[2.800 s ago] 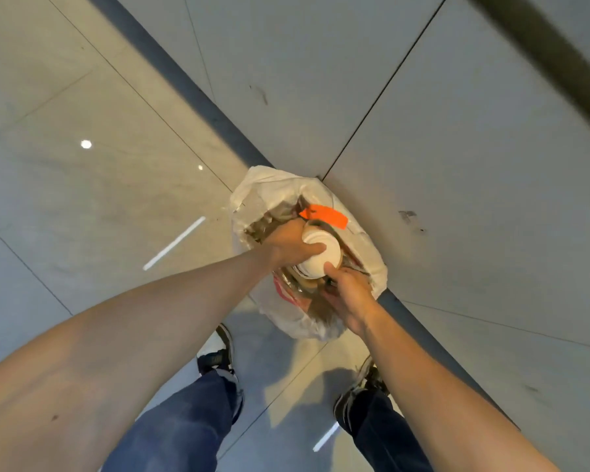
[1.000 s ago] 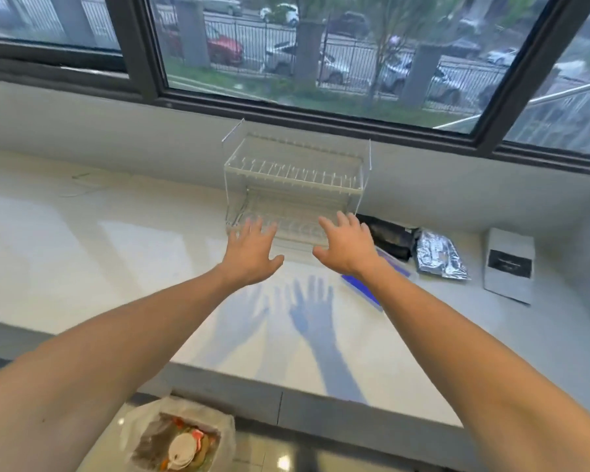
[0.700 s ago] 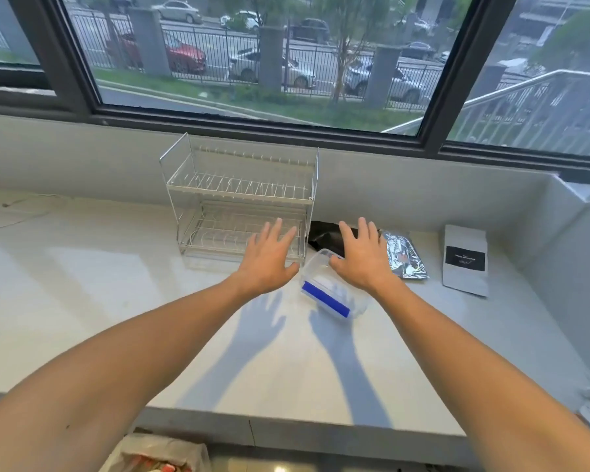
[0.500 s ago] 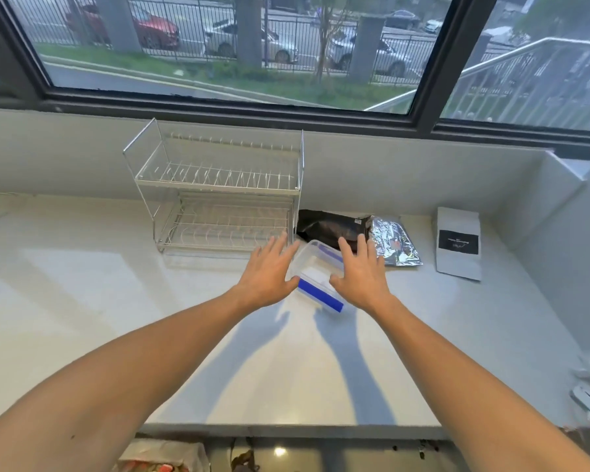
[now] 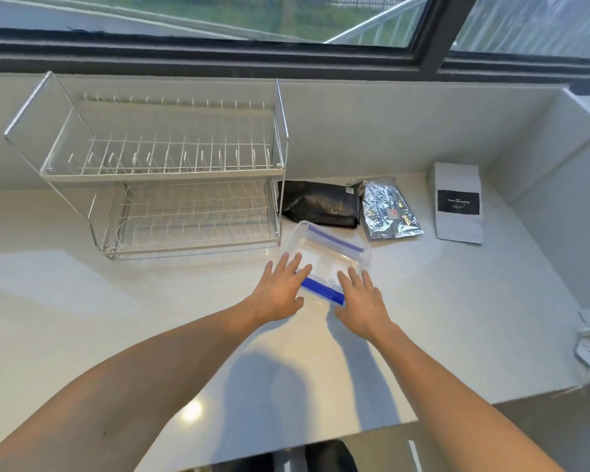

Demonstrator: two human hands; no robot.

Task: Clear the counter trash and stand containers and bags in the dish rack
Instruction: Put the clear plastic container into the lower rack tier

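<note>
Head view: white counter (image 5: 82,301) under a window (image 5: 218,15); left hand (image 5: 280,291) and right hand (image 5: 361,301), fingers straight, touch the clear container (image 5: 324,257).

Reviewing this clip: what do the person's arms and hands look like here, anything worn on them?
Both forearms are bare as far as the frame shows: no sleeves, gloves, watch or bracelet in view. No rings show on the left hand or the right hand. Nails look short and unpainted. A small dark speck sits on the left forearm. At the bottom edge, something dark, probably trousers, cannot be made out.
</note>
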